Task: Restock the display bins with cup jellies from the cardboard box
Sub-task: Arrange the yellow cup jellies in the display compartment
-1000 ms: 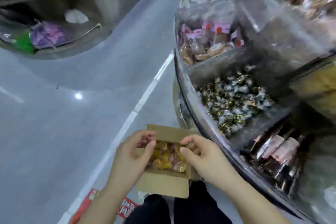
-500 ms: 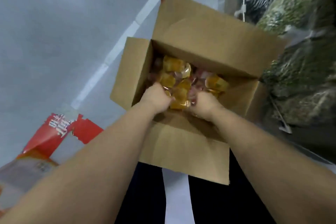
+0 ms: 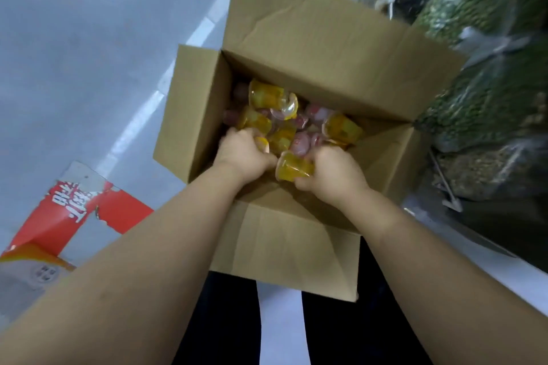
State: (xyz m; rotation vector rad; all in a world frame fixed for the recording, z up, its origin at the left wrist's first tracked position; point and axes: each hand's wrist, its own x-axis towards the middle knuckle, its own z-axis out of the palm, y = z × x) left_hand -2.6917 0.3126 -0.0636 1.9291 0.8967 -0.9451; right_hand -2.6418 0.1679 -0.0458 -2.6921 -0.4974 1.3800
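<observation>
Cardboard box sits open on the floor just in front of my legs, all four flaps up. Both of my hands are down inside it.

Cup jellies lie loose in a heap at the bottom: mostly yellow, some pink and red mixed in, tipped every which way.

My left hand is curled into the near-left part of the heap, fingers closed round jellies; a yellow one shows at the fingertips. How many it holds, I cannot tell.

My right hand is curled round one yellow cup jelly, which lies on its side with the wide end toward my left hand. Further cups may be under the palm; hidden.

The two hands are close together, nearly touching at the knuckles.

To my right, just beside the box: clear bulk bags of green and dark dried goods, stacked.

To my left on the floor: a red and white printed carton, flattened, near but apart from the box.

Display bins are out of view.
</observation>
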